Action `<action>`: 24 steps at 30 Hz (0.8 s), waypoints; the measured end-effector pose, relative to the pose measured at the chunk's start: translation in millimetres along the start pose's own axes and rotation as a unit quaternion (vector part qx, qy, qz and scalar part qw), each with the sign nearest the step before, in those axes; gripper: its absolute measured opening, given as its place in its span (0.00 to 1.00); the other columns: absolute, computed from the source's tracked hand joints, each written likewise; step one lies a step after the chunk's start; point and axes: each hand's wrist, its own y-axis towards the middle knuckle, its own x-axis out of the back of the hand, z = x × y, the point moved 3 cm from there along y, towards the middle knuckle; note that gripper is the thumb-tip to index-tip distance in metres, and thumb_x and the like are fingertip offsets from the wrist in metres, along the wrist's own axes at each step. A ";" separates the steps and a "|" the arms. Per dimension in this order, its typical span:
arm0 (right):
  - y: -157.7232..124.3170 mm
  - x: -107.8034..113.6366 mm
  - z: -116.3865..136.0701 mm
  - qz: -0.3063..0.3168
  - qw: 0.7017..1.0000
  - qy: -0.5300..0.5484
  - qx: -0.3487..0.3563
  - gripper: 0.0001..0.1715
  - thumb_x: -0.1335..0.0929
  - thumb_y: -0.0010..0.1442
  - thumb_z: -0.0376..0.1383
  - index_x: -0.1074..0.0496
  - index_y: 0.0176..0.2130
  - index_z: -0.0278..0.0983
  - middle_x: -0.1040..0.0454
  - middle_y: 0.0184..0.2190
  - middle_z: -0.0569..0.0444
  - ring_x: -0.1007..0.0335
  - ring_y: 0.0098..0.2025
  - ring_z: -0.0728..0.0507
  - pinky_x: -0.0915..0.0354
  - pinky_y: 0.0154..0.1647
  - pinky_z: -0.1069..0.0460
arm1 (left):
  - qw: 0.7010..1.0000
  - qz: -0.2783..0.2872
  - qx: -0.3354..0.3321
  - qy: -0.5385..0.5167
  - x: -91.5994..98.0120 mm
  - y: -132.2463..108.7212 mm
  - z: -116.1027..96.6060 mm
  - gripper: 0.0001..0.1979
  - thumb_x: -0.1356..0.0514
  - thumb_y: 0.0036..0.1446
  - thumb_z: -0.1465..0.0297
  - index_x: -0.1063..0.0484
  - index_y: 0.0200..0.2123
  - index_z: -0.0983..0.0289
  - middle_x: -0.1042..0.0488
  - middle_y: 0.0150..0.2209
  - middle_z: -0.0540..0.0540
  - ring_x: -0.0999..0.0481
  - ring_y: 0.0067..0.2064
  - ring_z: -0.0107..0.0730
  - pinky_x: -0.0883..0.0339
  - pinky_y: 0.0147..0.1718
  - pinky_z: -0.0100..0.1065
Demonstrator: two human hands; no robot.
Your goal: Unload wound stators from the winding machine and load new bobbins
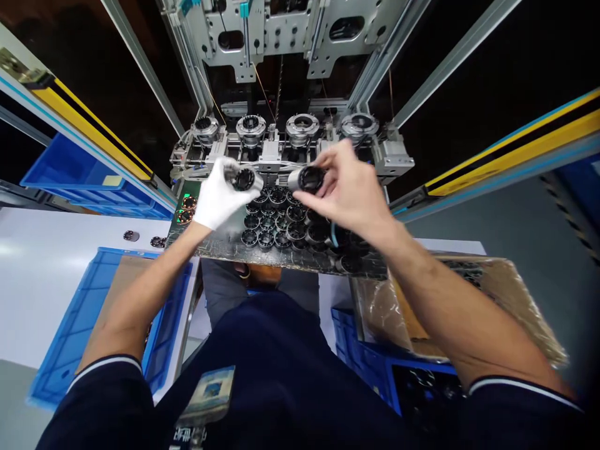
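Note:
My left hand [220, 197], in a white glove, is closed around a round black-and-silver motor stator [244, 180]. My bare right hand [349, 187] grips a second stator [307, 179] by its metal shell, open end facing me. Both hands are raised above a dark tray [220, 249] crowded with several more stators [276, 219]. Just beyond the hands, a machine fixture [281, 134] carries a row of round silver nests, each with a part seated in it.
A blue crate [70, 350] lined with cardboard sits on the white table at left. A carton [492, 294] with plastic wrap rests on blue crates at right. Two loose parts [140, 238] lie on the white table. Yellow-and-black guard rails [89, 128] flank the machine opening.

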 end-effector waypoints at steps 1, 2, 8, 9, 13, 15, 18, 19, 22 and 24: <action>12.4 13.7 -5.3 -0.023 0.999 0.034 -0.008 0.34 0.17 0.59 0.47 0.26 0.59 0.41 0.14 0.51 0.49 0.19 0.32 0.40 0.21 0.38 0.41 | 1.000 -0.008 -0.011 -0.023 4.3 17.8 -7.7 0.35 0.20 0.53 0.63 0.25 0.62 0.60 0.14 0.58 0.57 0.13 0.54 0.43 0.17 0.58 0.44; 25.5 24.6 -12.6 -0.043 0.997 0.063 -0.013 0.35 0.15 0.57 0.46 0.25 0.57 0.42 0.14 0.48 0.50 0.20 0.31 0.41 0.22 0.38 0.40 | 0.999 -0.006 -0.023 -0.038 6.1 36.8 -15.1 0.37 0.20 0.50 0.64 0.23 0.63 0.60 0.14 0.59 0.57 0.14 0.56 0.45 0.19 0.62 0.46; 78.4 25.5 -92.0 -0.092 0.988 0.084 -0.087 0.31 0.14 0.55 0.48 0.21 0.52 0.43 0.16 0.39 0.53 0.21 0.41 0.37 0.24 0.55 0.35 | 0.999 0.034 -0.001 0.030 -36.6 126.7 -19.4 0.30 0.24 0.51 0.54 0.15 0.57 0.57 0.12 0.57 0.53 0.16 0.58 0.45 0.26 0.72 0.54; 80.0 19.2 -105.4 -0.086 0.988 0.080 -0.104 0.31 0.14 0.55 0.48 0.21 0.52 0.42 0.17 0.38 0.54 0.22 0.43 0.38 0.25 0.59 0.35 | 0.998 0.034 0.012 0.044 -47.8 133.8 -13.0 0.31 0.23 0.49 0.55 0.15 0.57 0.58 0.11 0.56 0.55 0.15 0.58 0.48 0.25 0.71 0.56; 76.1 4.2 -133.9 -0.070 0.989 0.075 -0.109 0.31 0.14 0.56 0.47 0.22 0.52 0.42 0.20 0.35 0.56 0.25 0.43 0.38 0.29 0.62 0.35 | 0.996 0.065 0.030 0.048 -78.0 150.1 16.3 0.36 0.20 0.42 0.54 0.14 0.54 0.61 0.10 0.51 0.57 0.15 0.56 0.53 0.24 0.68 0.60; 73.8 5.1 -137.0 -0.094 0.989 0.069 -0.091 0.30 0.15 0.57 0.47 0.22 0.52 0.43 0.19 0.37 0.54 0.26 0.42 0.38 0.27 0.59 0.35 | 0.996 0.076 0.021 0.031 -81.6 154.8 25.0 0.37 0.19 0.41 0.49 0.15 0.54 0.57 0.10 0.51 0.51 0.17 0.57 0.47 0.25 0.70 0.57; 75.2 6.3 -140.4 -0.100 0.989 0.032 -0.099 0.30 0.14 0.53 0.45 0.21 0.49 0.42 0.18 0.36 0.53 0.28 0.39 0.39 0.26 0.57 0.35 | 0.997 0.069 0.011 0.040 -80.6 156.5 25.6 0.36 0.17 0.42 0.51 0.16 0.53 0.60 0.11 0.49 0.53 0.17 0.57 0.50 0.25 0.72 0.59; 76.4 6.2 -141.3 -0.094 0.990 0.023 -0.103 0.30 0.13 0.51 0.45 0.22 0.48 0.42 0.19 0.35 0.54 0.29 0.39 0.39 0.26 0.57 0.35 | 0.996 0.069 0.005 0.051 -79.9 155.7 23.1 0.36 0.17 0.42 0.54 0.16 0.52 0.63 0.11 0.49 0.57 0.16 0.58 0.54 0.26 0.71 0.61; 76.6 7.7 -141.5 -0.111 0.986 0.067 -0.107 0.32 0.12 0.49 0.46 0.25 0.46 0.43 0.18 0.39 0.53 0.29 0.40 0.41 0.24 0.55 0.37 | 0.996 0.080 -0.011 0.039 -75.9 151.1 15.4 0.32 0.20 0.47 0.60 0.19 0.55 0.63 0.13 0.55 0.61 0.15 0.59 0.56 0.22 0.68 0.57; 71.8 10.5 -139.1 -0.142 0.976 0.126 -0.106 0.33 0.13 0.50 0.45 0.27 0.48 0.44 0.17 0.48 0.49 0.28 0.43 0.41 0.23 0.49 0.40 | 0.997 0.069 -0.044 0.000 -69.1 148.3 11.6 0.32 0.27 0.58 0.61 0.27 0.64 0.59 0.15 0.60 0.60 0.14 0.58 0.48 0.17 0.61 0.51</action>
